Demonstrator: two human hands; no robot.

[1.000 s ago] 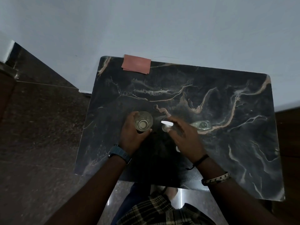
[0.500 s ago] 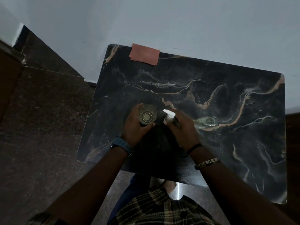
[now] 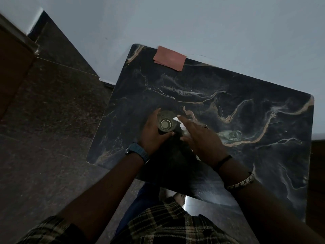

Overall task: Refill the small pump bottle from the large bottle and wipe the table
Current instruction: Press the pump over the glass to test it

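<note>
My left hand (image 3: 153, 132) is wrapped around a clear round bottle (image 3: 166, 124) that stands upright on the dark marble table (image 3: 211, 81), its open mouth facing up. My right hand (image 3: 202, 140) holds a white pump head (image 3: 182, 126). The pump's nozzle touches or overlaps the bottle's right rim. A second clear bottle (image 3: 231, 136) without a cap is on the table just right of my right hand; I cannot tell whether it stands or lies. A folded red cloth (image 3: 169, 58) lies at the table's far edge.
The table stands against a pale wall (image 3: 193, 23). Dark stone floor (image 3: 52, 120) lies to the left and a brown wooden edge (image 3: 10, 67) is at the far left. My legs and checked shirt (image 3: 167, 224) are at the table's near edge.
My right hand has brought the pump head left, up against the bottle in my left hand. The view has tilted, and my left hand keeps its grip.
</note>
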